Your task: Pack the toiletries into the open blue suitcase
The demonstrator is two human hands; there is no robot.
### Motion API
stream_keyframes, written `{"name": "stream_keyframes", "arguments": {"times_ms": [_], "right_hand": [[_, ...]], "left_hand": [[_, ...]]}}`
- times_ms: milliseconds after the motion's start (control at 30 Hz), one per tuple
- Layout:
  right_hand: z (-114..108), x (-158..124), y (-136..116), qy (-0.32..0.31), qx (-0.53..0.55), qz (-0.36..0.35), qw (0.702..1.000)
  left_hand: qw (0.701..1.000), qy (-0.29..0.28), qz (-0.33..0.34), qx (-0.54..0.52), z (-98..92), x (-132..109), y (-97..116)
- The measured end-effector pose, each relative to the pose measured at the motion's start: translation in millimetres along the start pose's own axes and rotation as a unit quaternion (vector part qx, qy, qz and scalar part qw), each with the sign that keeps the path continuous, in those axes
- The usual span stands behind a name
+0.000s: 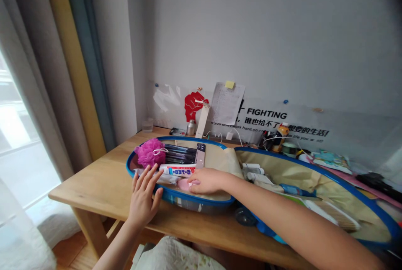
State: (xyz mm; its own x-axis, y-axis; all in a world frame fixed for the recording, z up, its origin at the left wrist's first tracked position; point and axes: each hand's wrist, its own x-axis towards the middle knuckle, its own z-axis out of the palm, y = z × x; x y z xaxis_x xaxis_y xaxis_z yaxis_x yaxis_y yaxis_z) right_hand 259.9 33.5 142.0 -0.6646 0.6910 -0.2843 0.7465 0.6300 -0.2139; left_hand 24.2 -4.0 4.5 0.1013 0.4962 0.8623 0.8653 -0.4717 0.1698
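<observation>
A small suitcase with blue rims lies open on the wooden table; its left half (216, 198) is in front of me. My right hand (204, 181) reaches into this half, fingers closed on a pink rounded item (184, 184) whose kind I cannot make out. A toothpaste box or tube (177, 170) with blue lettering lies just behind it. My left hand (144, 196) is over the near left rim, its fingers spread beside a clear plastic packet (168, 178). Farther back sit a magenta bath puff (151, 153), dark slim packages (180, 154) and a pale pink package with a dark top (200, 156).
The suitcase's right half (276, 165) holds white tubes (253, 168), a blue-handled item (298, 190) and other goods, partly behind my right forearm. A bottle (280, 136) and cables stand along the wall. The wooden table's (91, 182) left edge faces a curtained window.
</observation>
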Motion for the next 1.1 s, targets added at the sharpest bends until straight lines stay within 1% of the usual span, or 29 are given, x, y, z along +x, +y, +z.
{"name": "stream_keyframes", "arguments": {"times_ms": [167,233,300,367,433,533,633,733,800,933,1100], "right_hand": [[-2,2,-8,0.000,-0.001,0.034,0.999],[-8,0,-6,0.004,0.008,0.040,0.999],[-17,-7,2,0.027,0.022,0.049,0.998],[-29,-19,17,0.068,0.037,0.069,0.995],[-41,-36,39,0.113,0.050,0.101,0.987],[-56,-68,80,0.164,0.055,0.168,0.970],[-59,-103,124,0.187,0.048,0.249,0.949],[-47,-134,157,0.167,0.047,0.312,0.934],[-33,-151,170,0.135,0.060,0.331,0.932],[-10,-175,179,0.079,0.097,0.332,0.935],[5,-192,181,0.007,0.130,0.335,0.933]], "left_hand": [[1.000,-0.006,-0.005,0.003,0.5,-1,-1],[1.000,-0.004,-0.004,0.005,0.4,-1,0],[1.000,-0.003,-0.003,0.003,0.3,-1,0],[1.000,-0.001,0.000,0.000,0.2,-1,0],[1.000,0.000,0.003,-0.002,0.0,-1,0],[1.000,0.010,0.013,-0.001,-0.6,0,1],[1.000,0.014,0.020,-0.001,-1.2,1,1],[1.000,0.014,0.019,0.000,-1.4,1,1],[1.000,0.013,0.019,0.000,-1.2,1,1],[1.000,0.011,0.025,0.004,-1.2,1,0],[0.999,0.011,0.028,0.012,-1.4,1,2]]}}
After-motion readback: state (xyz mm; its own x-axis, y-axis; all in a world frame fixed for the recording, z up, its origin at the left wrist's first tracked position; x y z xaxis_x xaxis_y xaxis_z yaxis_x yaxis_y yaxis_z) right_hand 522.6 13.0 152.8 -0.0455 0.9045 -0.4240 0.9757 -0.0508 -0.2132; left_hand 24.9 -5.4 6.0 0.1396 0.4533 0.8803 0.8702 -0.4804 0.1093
